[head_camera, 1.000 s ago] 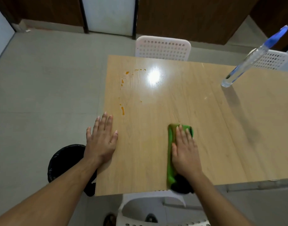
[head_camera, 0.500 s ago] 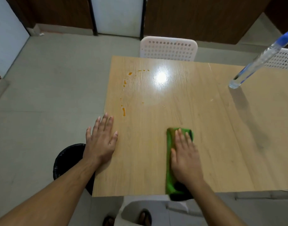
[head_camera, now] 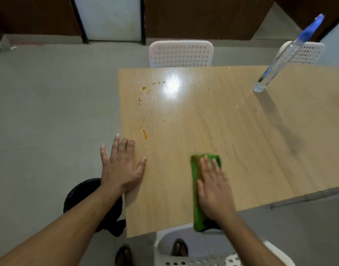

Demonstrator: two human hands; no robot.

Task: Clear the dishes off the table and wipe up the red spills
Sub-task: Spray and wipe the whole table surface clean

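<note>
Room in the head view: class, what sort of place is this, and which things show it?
Probably a plain dining or canteen area: a wooden table with sauce spills, white perforated plastic chairs around it, and a black bin beside it on a tiled floor.

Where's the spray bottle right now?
The spray bottle stands on the table's far right, in front of a white perforated chair, away from both hands.

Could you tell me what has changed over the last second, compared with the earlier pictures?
Very little: the right hand still presses flat on the green cloth near the table's front edge. The left hand stays flat at the left edge. The orange-red spills remain unwiped, and the spray bottle stays put.
</note>
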